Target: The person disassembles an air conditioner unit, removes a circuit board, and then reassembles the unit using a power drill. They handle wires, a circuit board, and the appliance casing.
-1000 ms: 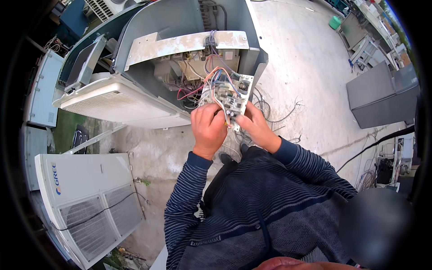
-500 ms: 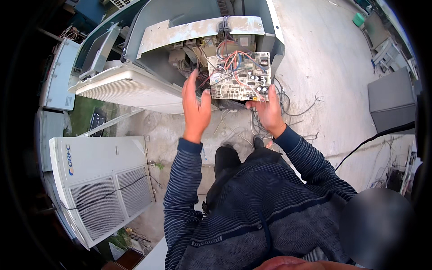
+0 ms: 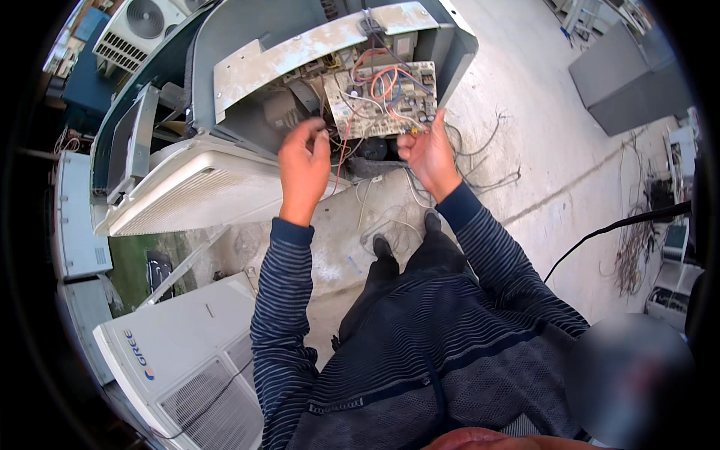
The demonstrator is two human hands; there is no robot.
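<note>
Circuit board (image 3: 375,112) at the front opening of the grey cabinet (image 3: 251,30), just below the pale metal strip (image 3: 319,49). Board: roughly rectangular, cream/off-white, component side up, packed with small parts. Darker blocks along the right side, small round parts near the lower right corner, a yellow bit on the bottom edge by the fingers. Orange-red, blue, white and grey wires loop loosely over its face; a few more hang off the lower left.

Right hand (image 3: 433,157) holds the board by its lower right corner, thumb up along the side, other fingers curled at the bottom edge. Left hand (image 3: 305,165) is just left of the board, thumb and fingers close together, fingertips blurred; can't tell if it pinches a wire.

White grille panel (image 3: 202,184) leans out to the left, white outdoor unit (image 3: 187,330) lower left. Loose cables (image 3: 495,135) on the concrete floor (image 3: 510,90), right of the cabinet.
</note>
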